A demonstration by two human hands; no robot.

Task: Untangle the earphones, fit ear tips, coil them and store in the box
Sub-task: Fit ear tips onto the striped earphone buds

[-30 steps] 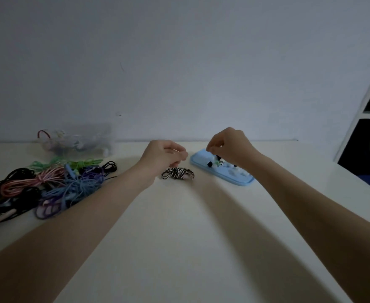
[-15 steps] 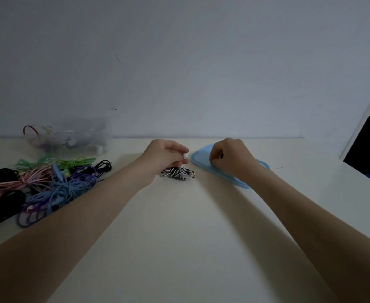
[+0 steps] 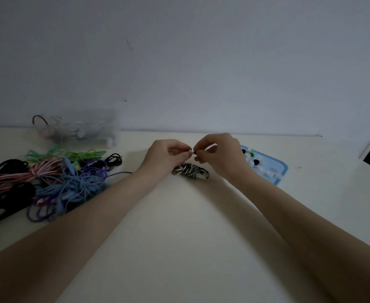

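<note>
- Left hand [image 3: 165,157] hangs above the counter [image 3: 190,226], fingers curled, pinching a small white earbud [image 3: 192,152] at its fingertips.
- Right hand [image 3: 219,156] meets it from the other side, pinching a tiny dark ear tip [image 3: 195,152] against the earbud.
- Just below both hands, a black-and-white coil [image 3: 190,171] lies on the counter.
- Behind the right hand, a blue tray [image 3: 276,169] holds loose white and dark ear tips.
- At far left, a pile [image 3: 48,180] of tangled earphones in pink, blue, purple, green and black lies on the counter.
- Behind the pile, against the wall, stands a clear box [image 3: 79,131]; its contents are blurred.
</note>
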